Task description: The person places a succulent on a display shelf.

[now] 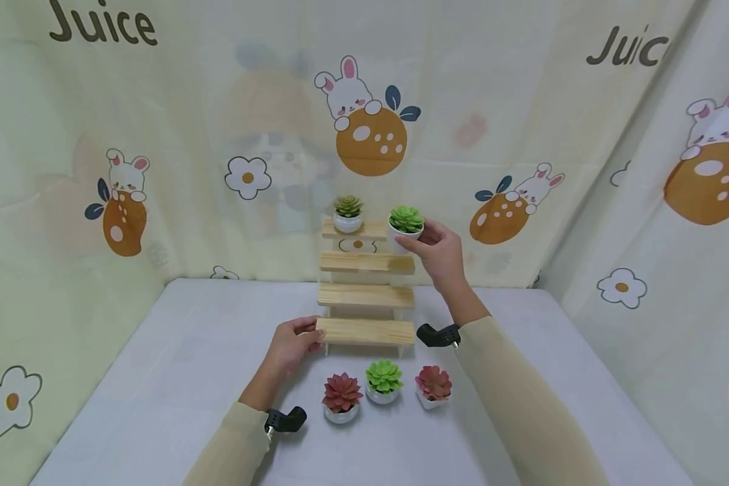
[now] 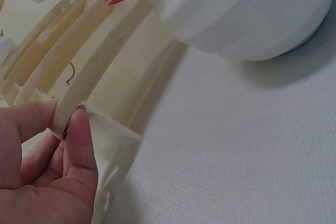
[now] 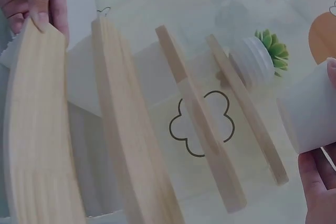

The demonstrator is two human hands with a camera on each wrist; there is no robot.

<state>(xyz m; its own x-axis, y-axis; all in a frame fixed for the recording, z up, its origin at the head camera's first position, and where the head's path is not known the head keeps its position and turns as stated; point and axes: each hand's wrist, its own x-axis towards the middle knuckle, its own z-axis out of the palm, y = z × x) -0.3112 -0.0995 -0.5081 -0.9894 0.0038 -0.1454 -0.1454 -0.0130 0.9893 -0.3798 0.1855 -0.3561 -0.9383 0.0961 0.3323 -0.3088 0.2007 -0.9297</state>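
My right hand [image 1: 442, 255] holds a bright green potted succulent [image 1: 406, 220] by its white pot, at the right end of the top board of a wooden tiered stand [image 1: 366, 331]. In the right wrist view, that white pot [image 3: 310, 111] is beside the top board, with fingers around it. My left hand [image 1: 289, 347] pinches the left end of the lowest board. The left wrist view shows thumb and fingers on both faces of this board [image 2: 100, 66]. A darker green succulent in a round white pot [image 1: 347, 221] stands on the left of the top board.
In front of the stand, on the white-covered table [image 1: 206, 351], are a red succulent [image 1: 342, 398], a light green succulent [image 1: 383, 380] and a pinkish-red succulent in an angular pot [image 1: 434, 386]. A printed curtain [image 1: 194, 101] hangs close behind the stand.
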